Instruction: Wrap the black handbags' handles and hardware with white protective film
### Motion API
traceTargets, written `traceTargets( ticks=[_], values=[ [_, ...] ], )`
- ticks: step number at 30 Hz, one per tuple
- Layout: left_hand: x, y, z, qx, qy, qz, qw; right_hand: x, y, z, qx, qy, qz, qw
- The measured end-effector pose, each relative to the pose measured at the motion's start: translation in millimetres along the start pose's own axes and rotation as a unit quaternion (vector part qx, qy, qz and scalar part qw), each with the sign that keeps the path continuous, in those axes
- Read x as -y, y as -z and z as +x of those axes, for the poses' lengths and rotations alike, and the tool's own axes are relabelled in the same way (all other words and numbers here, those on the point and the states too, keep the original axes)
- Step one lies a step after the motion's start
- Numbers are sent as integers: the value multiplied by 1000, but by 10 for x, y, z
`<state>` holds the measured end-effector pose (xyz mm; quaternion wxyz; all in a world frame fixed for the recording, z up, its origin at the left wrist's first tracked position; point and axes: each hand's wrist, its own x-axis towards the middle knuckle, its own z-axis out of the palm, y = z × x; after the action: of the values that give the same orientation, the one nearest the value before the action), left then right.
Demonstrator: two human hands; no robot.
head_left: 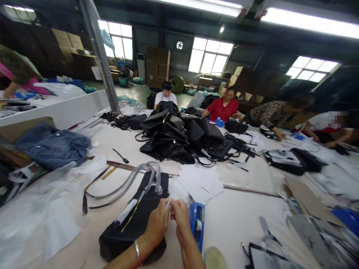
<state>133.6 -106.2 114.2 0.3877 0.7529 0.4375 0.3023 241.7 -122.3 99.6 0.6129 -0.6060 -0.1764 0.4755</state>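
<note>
My left hand [157, 220] and my right hand [180, 213] meet above the right edge of a black handbag [137, 213]. Both are closed in a pinch, and a thin whitish strip [168, 203] shows between the fingertips; whether it is tape or paper I cannot tell. The bag lies on its side, with a gold zipper [131, 216] and handles [126, 186] wrapped in grey-clear film. Just right of my right hand stands a blue tape dispenser [198, 224]. White paper sheets [200, 183] lie beyond my fingers.
A large pile of black bags [174, 134] covers the table's middle. Left are a denim garment [53, 144] and thin white wrapping [61, 216]. A round tin [214, 257], scissors [266, 229] and cardboard [311, 200] lie right. Several people sit or lean across the table.
</note>
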Motion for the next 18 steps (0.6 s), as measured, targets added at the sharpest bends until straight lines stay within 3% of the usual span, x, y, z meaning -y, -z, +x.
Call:
traceTargets(
  ticks=[4, 7, 12, 14, 18],
  values=[
    [55, 55, 6, 49, -72, 36, 996, -17, -3, -123, 11, -50, 88, 995],
    [67, 83, 41, 77, -95, 38, 992, -11, 17, -217, 28, -32, 137, 990],
    [-33, 117, 3, 97, -94, 43, 990, -72, 89, -260, -4, 20, 52, 998],
    [-106, 151, -21, 124, -72, -15, 990, -107, 120, -263, -24, 34, 33, 999],
    [-177, 179, -10, 147, 72, -174, 971, -126, 117, -305, -31, 71, 1, 997]
  ],
)
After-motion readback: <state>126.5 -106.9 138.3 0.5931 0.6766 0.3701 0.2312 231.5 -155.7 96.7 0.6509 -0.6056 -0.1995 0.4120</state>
